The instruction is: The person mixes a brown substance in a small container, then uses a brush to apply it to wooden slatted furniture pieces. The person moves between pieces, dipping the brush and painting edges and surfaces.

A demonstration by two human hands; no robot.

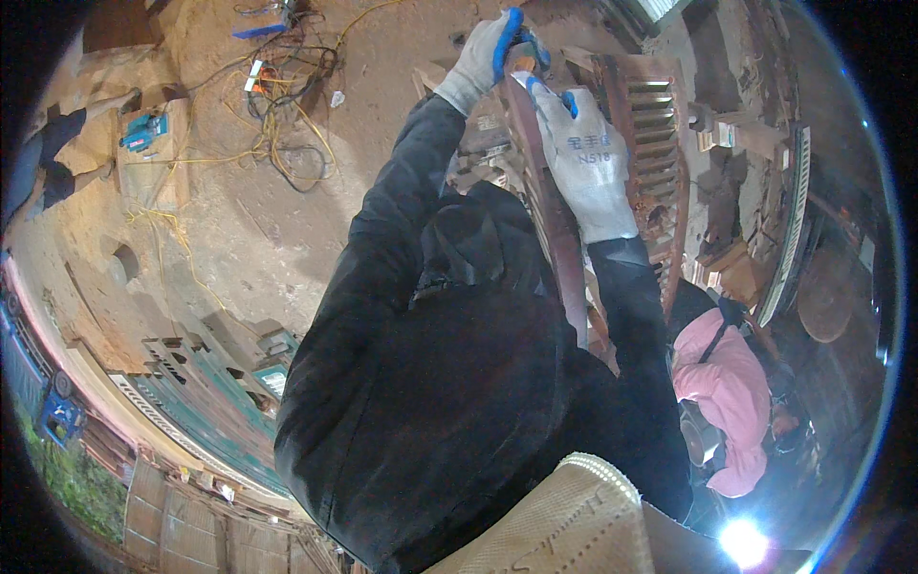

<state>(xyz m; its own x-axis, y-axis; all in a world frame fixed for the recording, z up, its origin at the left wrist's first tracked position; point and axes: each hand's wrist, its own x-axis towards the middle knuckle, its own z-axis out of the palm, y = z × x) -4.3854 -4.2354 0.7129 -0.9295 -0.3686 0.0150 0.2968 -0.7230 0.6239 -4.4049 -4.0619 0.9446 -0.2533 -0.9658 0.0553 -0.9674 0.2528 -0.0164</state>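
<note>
In front of me stands a reddish-brown wooden slatted frame (568, 273), its long rail running from near my body to the far end. Around that far end curl the blue-tipped fingers of my left hand (478, 69), in a grey-white work glove. My right hand (588, 167), gloved alike, rests along the rail's right side, fingers bent toward the same end. A small tan-brown piece (521, 63) shows between the hands, with a pale edge beside my right fingertips. Whatever my right fingers grip is too small to make out.
Another slatted wooden panel (652, 143) stands close on the right. Tangled cables (287, 115) lie on the dirt floor at left, near a teal power tool (143, 131) on a board. A person in pink (722, 392) crouches at right; another person's arms (91, 177) reach in at far left.
</note>
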